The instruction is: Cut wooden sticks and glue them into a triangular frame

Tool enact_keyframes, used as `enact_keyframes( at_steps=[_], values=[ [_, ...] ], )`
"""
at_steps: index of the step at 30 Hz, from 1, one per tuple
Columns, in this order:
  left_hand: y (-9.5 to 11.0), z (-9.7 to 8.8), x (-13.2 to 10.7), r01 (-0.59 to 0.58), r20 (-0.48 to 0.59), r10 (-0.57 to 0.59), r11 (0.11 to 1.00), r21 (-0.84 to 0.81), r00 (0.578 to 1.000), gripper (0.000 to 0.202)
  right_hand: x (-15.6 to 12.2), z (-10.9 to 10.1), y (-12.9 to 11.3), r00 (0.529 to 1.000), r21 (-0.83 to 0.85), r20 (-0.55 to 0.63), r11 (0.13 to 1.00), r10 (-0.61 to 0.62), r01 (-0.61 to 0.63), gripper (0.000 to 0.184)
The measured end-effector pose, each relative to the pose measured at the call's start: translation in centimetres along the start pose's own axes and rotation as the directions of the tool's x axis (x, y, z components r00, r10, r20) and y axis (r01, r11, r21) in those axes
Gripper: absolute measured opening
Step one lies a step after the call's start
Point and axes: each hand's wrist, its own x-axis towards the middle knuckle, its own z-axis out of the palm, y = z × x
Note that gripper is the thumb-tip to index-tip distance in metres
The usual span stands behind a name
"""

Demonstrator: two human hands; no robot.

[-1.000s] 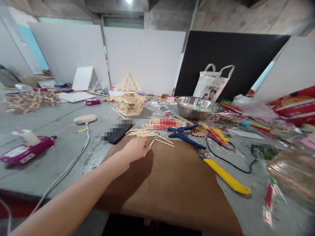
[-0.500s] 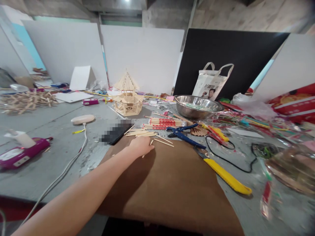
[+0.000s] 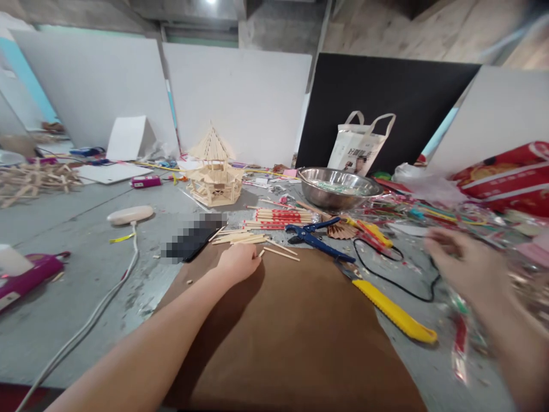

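Loose sticks (image 3: 282, 254) are splayed slantwise just right of the curled left hand (image 3: 239, 263), whose hold cannot be told.

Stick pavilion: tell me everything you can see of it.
The stick pavilion looks made of pale, bare wood. A pointed, ribbed roof with a thin tip rises over an open middle; below, a wider, angular body shows a darker pattern in front. It stands upright on the gray table, before a white panel. Finer joints are too small to tell.
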Motion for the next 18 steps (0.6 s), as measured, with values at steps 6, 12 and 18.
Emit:
enact_keyframes(
  at_steps=[6,12,18],
  values=[
    [0.0,0.0,-0.7,-0.055,-0.01,0.055,0.998,0.004,0.998,0.029,3.9,6.4,-4.5,0.929,-0.175,0.368,0.984,0.024,0.045,0.038],
    [-0.1,0.1,-0.7,-0.061,0.001,0.061,0.998,0.003,0.998,0.03,5.3,9.8,-4.5,0.934,-0.265,0.358,0.96,0.014,0.087,0.053],
    [-0.4,0.3,-0.4,-0.091,-0.012,0.091,0.996,0.0,0.996,0.028,6.2,11.0,-4.0,0.874,-0.313,0.485,0.93,-0.02,0.195,0.043]
  ],
)
